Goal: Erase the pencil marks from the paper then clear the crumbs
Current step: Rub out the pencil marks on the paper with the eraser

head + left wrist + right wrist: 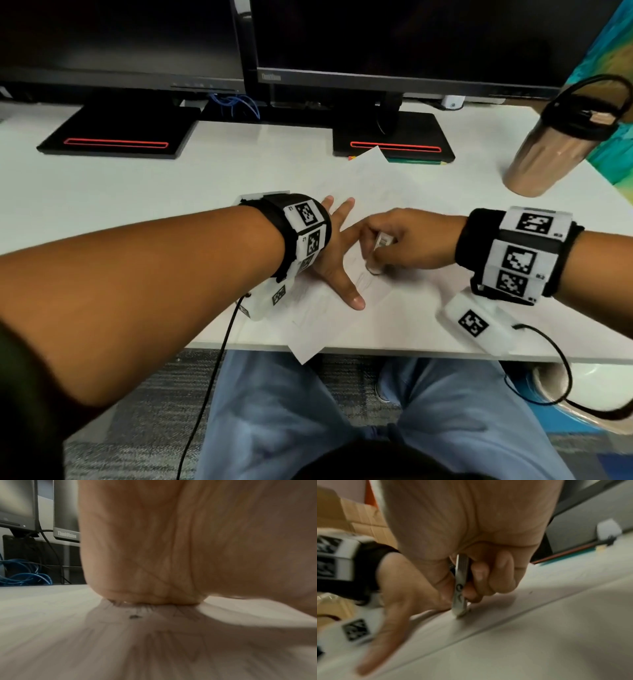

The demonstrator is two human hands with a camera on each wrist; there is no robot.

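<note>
Pressing flat with fingers spread, the left hand (337,253) pins a sheet of paper (373,185) to a white desk (144,192), holding nothing. The sheet lies askew near the desk's front edge, one corner hanging over it, and faint pencil marks (364,279) show between the two hands. Just to the right, the right hand (407,240) grips a sleeved eraser (380,246) between thumb and curled fingers, its lower tip touching the paper beside the left thumb. The left wrist view shows a dark crumb (134,616) on the sheet near the palm. Two dark monitors (394,37) stand along the back of the desk, and a bronze tumbler (551,150) sits at the far right.
</note>
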